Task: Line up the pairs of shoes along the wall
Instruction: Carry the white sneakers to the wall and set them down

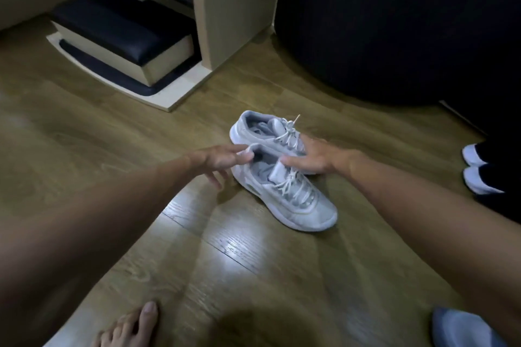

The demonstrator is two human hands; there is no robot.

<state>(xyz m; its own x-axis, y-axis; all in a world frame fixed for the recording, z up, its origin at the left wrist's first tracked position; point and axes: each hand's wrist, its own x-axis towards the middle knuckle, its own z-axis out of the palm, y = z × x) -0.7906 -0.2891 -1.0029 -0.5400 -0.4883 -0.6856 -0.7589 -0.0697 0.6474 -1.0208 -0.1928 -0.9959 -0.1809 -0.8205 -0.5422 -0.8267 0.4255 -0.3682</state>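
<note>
Two white sneakers: the left grip (222,159) pinches the near sneaker's (284,191) heel tab; the right grip (313,159) lies open across the far sneaker (265,132).

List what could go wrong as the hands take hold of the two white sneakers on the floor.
1. The left hand seems to pinch only the heel tab of the nearer sneaker; lifted that way, the shoe may swing or drop.
2. Loose laces on the farther sneaker could snag under the right hand.
3. The black-and-white pair sits close by on the right and might get knocked.
</note>
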